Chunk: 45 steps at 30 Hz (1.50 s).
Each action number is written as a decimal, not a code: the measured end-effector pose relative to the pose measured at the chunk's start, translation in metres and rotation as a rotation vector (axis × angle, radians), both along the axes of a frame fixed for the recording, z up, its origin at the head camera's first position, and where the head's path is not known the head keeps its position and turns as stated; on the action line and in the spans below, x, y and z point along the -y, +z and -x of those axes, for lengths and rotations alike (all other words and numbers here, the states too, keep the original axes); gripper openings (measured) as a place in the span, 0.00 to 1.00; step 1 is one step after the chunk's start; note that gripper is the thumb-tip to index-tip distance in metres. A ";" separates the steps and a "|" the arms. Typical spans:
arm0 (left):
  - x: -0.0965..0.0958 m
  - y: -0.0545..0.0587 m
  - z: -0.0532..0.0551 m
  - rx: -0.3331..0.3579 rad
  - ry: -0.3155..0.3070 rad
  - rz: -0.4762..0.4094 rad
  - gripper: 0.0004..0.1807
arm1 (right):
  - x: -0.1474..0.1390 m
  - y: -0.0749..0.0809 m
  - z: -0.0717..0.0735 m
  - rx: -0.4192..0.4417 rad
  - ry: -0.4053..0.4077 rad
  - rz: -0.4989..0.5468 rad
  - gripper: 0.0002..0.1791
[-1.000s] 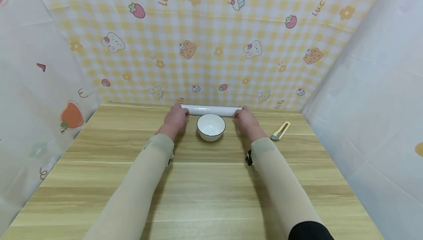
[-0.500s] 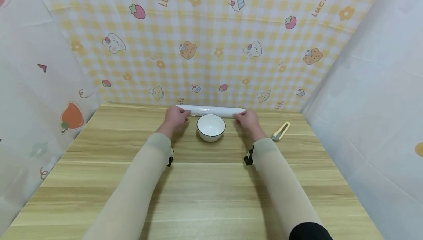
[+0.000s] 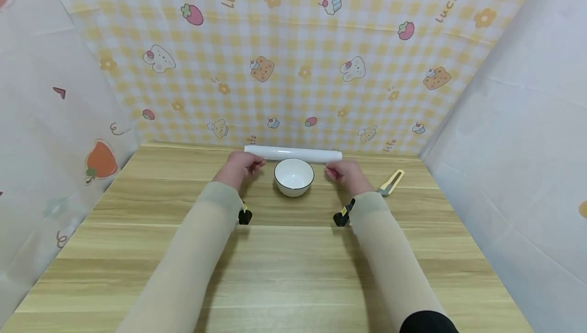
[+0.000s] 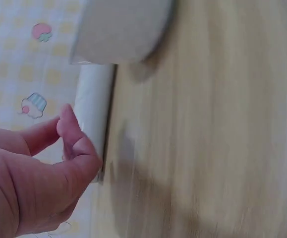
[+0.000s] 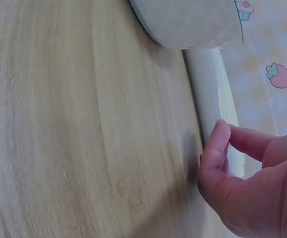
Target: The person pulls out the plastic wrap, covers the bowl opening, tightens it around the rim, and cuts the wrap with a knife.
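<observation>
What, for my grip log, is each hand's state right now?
Bare left hand: pinched closed; anything held cannot be told.
Bare right hand: pinched closed, contents likewise unclear.

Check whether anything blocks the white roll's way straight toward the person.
The white bowl does, standing before the middle of the white roll. The left hand and right hand are also in front, near its ends. The yellow cutter lies right of that path.

- Plain white on the roll (image 3: pixel 298 154), mid-frame!
- White, dark-rimmed, on the bowl (image 3: pixel 294 177) just below.
- Right of centre, pale yellow and grey on the cutter (image 3: pixel 386 189).
- Up top, yellow-and-white check on the backdrop (image 3: pixel 293 99), with pink strawberries (image 3: pixel 194 16)!
- Down low, streaky tan grain on the tabletop (image 3: pixel 284 272), cream on the sleeves (image 3: pixel 185 256).
</observation>
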<state>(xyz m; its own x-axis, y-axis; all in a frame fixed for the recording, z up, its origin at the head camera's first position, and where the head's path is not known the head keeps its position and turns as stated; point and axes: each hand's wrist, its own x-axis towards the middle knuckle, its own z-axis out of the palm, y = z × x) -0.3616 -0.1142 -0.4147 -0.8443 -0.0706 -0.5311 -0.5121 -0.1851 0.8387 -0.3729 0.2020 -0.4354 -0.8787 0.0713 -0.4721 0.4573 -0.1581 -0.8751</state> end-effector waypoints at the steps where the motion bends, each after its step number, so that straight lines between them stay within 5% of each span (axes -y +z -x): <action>1: 0.001 0.003 -0.001 0.022 -0.011 -0.045 0.11 | -0.001 0.001 0.000 0.018 0.005 0.025 0.08; 4: 0.003 0.004 -0.001 0.046 -0.049 -0.072 0.15 | -0.003 0.002 0.001 0.061 -0.002 0.075 0.09; 7: 0.004 -0.002 0.001 -0.005 -0.072 0.025 0.17 | -0.003 0.003 0.003 0.074 -0.036 0.091 0.09; 13: 0.003 -0.018 0.007 -0.156 0.013 0.171 0.18 | -0.001 0.002 0.004 -0.011 -0.103 0.090 0.18; 21: -0.001 -0.015 0.001 -0.269 0.057 0.116 0.22 | 0.000 0.004 0.011 -0.085 -0.143 0.134 0.24; 31: -0.001 -0.004 0.004 -0.348 0.089 0.023 0.22 | 0.004 0.017 0.017 -0.176 -0.101 0.161 0.28; 45: -0.001 0.016 0.006 -0.406 0.104 -0.042 0.20 | 0.002 0.033 0.021 -0.278 -0.097 0.179 0.18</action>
